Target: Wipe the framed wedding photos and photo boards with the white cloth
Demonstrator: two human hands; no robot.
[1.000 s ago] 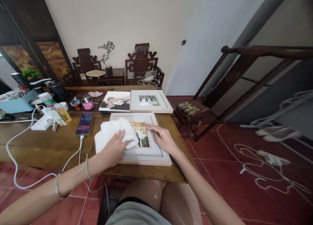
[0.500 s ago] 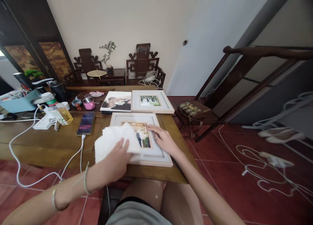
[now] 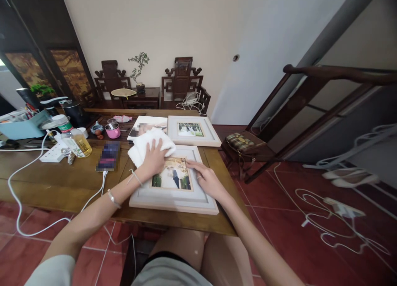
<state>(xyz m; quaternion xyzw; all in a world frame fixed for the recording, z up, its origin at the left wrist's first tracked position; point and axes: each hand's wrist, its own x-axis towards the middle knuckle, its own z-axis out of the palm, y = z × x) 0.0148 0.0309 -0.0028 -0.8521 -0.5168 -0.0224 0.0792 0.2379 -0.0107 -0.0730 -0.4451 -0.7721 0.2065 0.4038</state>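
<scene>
A white-framed photo (image 3: 173, 197) lies flat on the wooden table (image 3: 62, 182) in front of me. My left hand (image 3: 154, 158) presses a folded white cloth (image 3: 151, 144) onto the frame's far left corner, fingers spread over the cloth. My right hand (image 3: 207, 179) lies flat on the frame's right side, fingers stretched out, holding nothing. Two more pictures lie beyond: an unframed print (image 3: 145, 126) partly under the cloth and a second white frame (image 3: 192, 130).
A phone (image 3: 108, 156) on a white cable lies left of the frame. Further left stand a bottle of yellow liquid (image 3: 74, 142), a power strip (image 3: 53, 152), a pink cup (image 3: 112, 131) and a blue box (image 3: 21, 128). A wooden chair (image 3: 248, 145) and loose cables (image 3: 328, 211) occupy the red floor at right.
My left hand has swept the cloth from the frame's near left side up to its far left corner, uncovering the photo. My right hand has stayed on the frame.
</scene>
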